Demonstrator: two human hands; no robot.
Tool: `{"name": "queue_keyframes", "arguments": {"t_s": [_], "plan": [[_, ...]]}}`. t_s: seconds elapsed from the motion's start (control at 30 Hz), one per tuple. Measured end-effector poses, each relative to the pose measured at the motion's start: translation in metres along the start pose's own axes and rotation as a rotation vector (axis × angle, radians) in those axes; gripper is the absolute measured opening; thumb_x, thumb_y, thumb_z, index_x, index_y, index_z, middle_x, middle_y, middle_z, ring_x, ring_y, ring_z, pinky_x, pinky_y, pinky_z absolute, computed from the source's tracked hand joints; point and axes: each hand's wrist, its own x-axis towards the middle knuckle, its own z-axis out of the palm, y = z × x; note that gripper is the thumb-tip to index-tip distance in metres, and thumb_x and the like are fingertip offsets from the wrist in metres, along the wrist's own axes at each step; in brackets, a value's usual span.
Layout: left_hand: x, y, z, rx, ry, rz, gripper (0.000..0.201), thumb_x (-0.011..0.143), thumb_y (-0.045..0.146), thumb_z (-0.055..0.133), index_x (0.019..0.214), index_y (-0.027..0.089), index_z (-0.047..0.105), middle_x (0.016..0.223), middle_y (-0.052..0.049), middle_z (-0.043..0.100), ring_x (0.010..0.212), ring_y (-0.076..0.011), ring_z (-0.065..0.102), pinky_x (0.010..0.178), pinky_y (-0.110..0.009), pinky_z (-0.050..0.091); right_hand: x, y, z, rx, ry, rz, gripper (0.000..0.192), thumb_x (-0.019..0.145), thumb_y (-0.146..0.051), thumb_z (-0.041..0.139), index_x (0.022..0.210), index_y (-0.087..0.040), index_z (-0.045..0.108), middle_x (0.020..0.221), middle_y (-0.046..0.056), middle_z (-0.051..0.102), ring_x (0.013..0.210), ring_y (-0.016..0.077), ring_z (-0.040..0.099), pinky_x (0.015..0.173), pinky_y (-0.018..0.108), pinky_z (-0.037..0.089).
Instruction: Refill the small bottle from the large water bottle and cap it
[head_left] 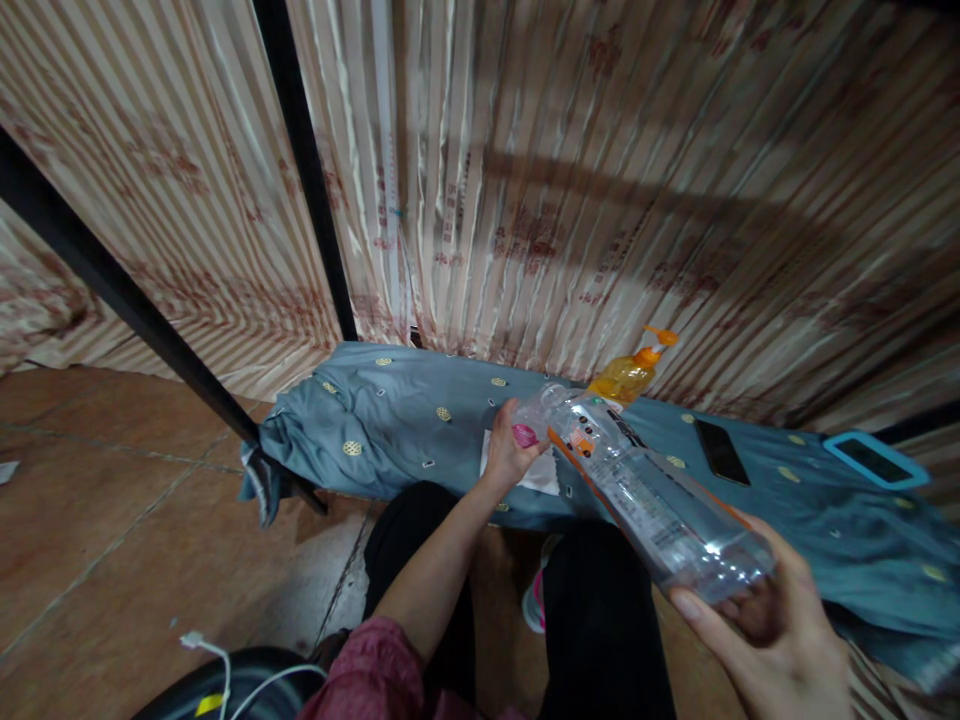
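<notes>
The right hand [765,630], at the lower right of the frame, is gripping the base of a clear plastic bottle [645,490], its fingers wrapping under the bottom while the bottle is lying tilted, neck pointing up and left toward the centre of the frame. The left hand [514,445], at the centre, is closing its fingertips around a pink cap [524,436] right at the bottle's open mouth; cap and mouth are sitting just beside each other, and I cannot tell whether they are touching.

Judging from this, the cap work is in hand. To do it well, the right hand should be keeping the bottle steady and the neck raised, while the left is holding the cap square to the mouth so the thread is not crossing.

Behind the bottle, an orange pump dispenser [631,372] is standing on the blue-grey bedsheet [390,420], with a dark phone [720,452] lying to its right and a blue-framed device [874,460] further right. A white paper [544,475] is lying under the left hand.

Much is hard to make out: the bottle's label is blurring, its contents are unclear, the right thumb is being hidden behind the base, and a white cable [225,680] at the lower left is being cut off by the frame edge.
</notes>
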Motion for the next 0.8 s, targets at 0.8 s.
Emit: {"name": "queue_keyframes", "arguments": {"t_s": [0.8], "plan": [[0.001, -0.001, 0.0, 0.007, -0.016, -0.007, 0.092, 0.065, 0.032, 0.094, 0.143, 0.019, 0.049, 0.147, -0.018, 0.06, 0.138, -0.0384, 0.059, 0.12, -0.058, 0.044, -0.003, -0.005, 0.005, 0.032, 0.031, 0.031, 0.099, 0.048, -0.043, 0.099, 0.135, -0.019, 0.058, 0.133, 0.015, 0.066, 0.089, 0.0206, 0.075, 0.075, 0.019, 0.061]]}}
